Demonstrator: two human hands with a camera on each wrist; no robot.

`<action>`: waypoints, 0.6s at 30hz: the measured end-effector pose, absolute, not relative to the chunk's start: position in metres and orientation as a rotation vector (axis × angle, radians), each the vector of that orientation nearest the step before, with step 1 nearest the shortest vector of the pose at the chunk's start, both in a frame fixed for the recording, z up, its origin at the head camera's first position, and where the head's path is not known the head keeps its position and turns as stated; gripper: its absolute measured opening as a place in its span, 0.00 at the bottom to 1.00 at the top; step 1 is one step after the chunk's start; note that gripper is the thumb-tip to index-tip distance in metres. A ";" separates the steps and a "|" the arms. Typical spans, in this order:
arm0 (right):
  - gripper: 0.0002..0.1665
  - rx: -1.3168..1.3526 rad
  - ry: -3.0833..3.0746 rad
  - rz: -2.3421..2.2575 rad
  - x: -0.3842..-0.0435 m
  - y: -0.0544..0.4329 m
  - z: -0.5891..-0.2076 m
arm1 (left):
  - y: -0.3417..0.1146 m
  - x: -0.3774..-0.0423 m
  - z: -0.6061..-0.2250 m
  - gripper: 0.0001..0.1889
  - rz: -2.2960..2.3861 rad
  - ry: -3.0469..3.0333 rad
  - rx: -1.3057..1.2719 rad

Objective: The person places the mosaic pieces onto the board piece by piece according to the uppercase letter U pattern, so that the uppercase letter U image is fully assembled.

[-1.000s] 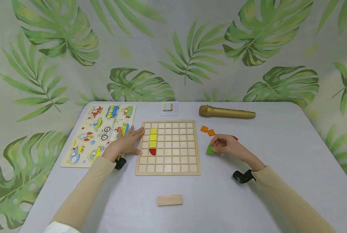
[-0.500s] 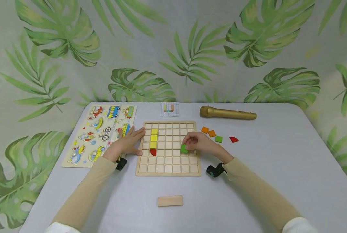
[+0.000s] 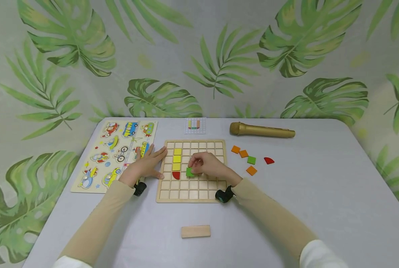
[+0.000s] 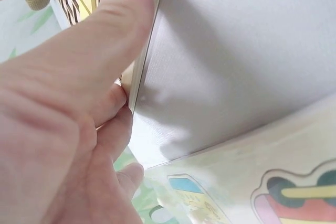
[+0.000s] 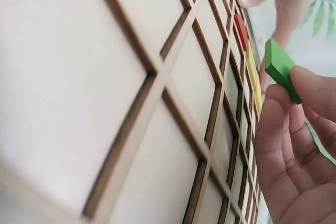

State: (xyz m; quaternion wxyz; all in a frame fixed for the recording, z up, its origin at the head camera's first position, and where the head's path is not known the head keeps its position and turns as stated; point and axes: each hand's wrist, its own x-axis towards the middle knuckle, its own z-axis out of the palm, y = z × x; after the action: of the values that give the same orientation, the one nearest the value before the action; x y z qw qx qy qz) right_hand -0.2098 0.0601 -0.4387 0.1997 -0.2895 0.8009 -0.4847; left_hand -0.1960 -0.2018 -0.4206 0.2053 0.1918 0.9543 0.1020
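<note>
My right hand [image 3: 207, 165] pinches a green square tile [image 5: 280, 66] between thumb and fingertips, over the wooden grid board [image 3: 194, 198]. In the head view the tile overlaps cells a little right of a red quarter-round tile [image 3: 176, 175]. That red piece sits in the grid directly below a column of three yellow square tiles [image 3: 176, 159]. My left hand [image 3: 142, 167] lies with fingers spread along the board's left edge, thumb and fingertips touching the frame, as the left wrist view also shows.
Right of the board lie orange tiles [image 3: 251, 170], a green tile [image 3: 251, 160] and a red quarter-round [image 3: 269, 160]. Behind are a pattern card [image 3: 195, 125] and a gold microphone [image 3: 262, 130]. A vehicle puzzle board [image 3: 100, 145] is at left, a wooden block [image 3: 195, 231] in front.
My right hand has carried the green tile left from the loose pieces, over the board's right edge to its middle. The left hand has stayed at the board's edge.
</note>
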 end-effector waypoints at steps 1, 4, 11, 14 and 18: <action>0.05 -0.816 2.245 -1.345 -0.209 0.057 -0.438 | -0.202 -0.196 -0.420 0.50 0.284 2.662 0.532; 0.04 -0.836 2.254 -1.327 -0.207 0.051 -0.436 | -0.201 -0.196 -0.421 0.50 0.282 2.668 0.524; 0.05 -0.880 2.296 -1.254 -0.204 0.040 -0.438 | -0.200 -0.196 -0.421 0.50 0.281 2.676 0.511; 0.05 -0.899 2.338 -1.188 -0.203 0.037 -0.439 | -0.200 -0.197 -0.421 0.50 0.288 2.677 0.513; 0.05 -0.956 2.417 -1.087 -0.201 0.033 -0.439 | -0.200 -0.197 -0.421 0.50 0.284 2.678 0.513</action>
State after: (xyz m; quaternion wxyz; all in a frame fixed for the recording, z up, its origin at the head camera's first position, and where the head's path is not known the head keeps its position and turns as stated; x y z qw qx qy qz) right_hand -0.2010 0.0329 -0.4391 0.1612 -0.3350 0.8467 -0.3806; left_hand -0.1966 -0.2004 -0.4213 0.1985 0.1834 0.9574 0.1016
